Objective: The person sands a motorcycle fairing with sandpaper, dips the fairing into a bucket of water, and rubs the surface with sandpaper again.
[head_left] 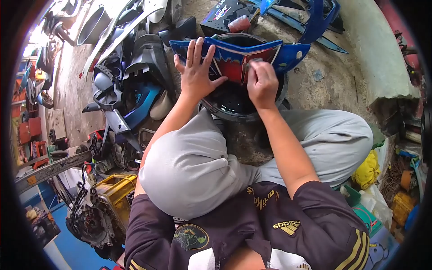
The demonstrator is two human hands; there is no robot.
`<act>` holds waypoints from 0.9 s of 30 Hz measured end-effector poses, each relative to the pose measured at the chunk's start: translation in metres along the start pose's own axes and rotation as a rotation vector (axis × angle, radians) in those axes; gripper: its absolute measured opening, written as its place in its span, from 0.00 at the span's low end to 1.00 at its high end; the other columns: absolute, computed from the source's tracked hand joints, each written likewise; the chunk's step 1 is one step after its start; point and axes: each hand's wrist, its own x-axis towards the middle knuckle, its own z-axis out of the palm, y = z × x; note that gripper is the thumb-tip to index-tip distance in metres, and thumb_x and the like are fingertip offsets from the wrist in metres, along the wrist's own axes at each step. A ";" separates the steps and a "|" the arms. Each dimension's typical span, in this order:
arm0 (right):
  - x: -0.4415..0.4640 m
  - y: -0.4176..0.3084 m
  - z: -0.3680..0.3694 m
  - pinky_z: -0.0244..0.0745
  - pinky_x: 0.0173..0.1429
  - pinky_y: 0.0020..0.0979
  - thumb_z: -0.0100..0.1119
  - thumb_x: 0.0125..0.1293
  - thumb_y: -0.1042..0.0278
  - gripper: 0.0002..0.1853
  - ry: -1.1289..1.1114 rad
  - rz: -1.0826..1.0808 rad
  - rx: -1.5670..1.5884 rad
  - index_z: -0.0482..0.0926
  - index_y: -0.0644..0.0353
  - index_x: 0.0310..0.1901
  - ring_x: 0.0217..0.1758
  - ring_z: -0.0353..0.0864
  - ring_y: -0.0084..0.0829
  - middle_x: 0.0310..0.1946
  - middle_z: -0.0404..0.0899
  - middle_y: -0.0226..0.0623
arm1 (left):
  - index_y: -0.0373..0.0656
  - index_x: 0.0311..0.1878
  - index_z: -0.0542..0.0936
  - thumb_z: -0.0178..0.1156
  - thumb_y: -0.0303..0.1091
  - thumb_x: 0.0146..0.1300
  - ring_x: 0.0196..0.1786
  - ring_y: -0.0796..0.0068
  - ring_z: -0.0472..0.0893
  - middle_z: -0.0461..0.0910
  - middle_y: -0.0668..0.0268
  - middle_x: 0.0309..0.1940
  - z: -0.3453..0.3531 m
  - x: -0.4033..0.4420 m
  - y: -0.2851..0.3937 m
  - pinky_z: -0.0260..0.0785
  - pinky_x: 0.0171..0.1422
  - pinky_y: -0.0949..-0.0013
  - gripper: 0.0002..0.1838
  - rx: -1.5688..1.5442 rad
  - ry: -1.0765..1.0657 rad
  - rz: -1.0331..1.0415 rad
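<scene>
A blue motorcycle fairing panel [291, 56] with a red and white middle section lies across the top of a round black basin [281, 95]. The basin has a shiny dark inside, perhaps liquid. My left hand [196, 76] is spread, its fingers lying over the panel's left part and its thumb pointing right. My right hand [264, 84] is closed just over the red section. A small dark thing shows at its fingertips, too little seen to name. Part of the panel's lower edge is hidden by my hands.
A pinkish block [239, 24] rests on a dark box [222, 15] beyond the basin. Several fairing parts [148, 58] crowd the floor at left. A yellow crate [118, 184] and an engine part [92, 220] stand at lower left. A pale concrete ledge [382, 58] runs along the right.
</scene>
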 end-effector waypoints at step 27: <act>0.013 -0.009 0.005 0.81 0.48 0.50 0.69 0.66 0.80 0.07 0.041 0.076 0.024 0.80 0.59 0.40 0.42 0.84 0.52 0.36 0.82 0.44 | 0.60 0.87 0.68 0.84 0.68 0.44 0.94 0.52 0.52 0.55 0.56 0.92 0.002 -0.001 0.002 0.41 0.81 0.17 0.65 -0.024 -0.012 -0.036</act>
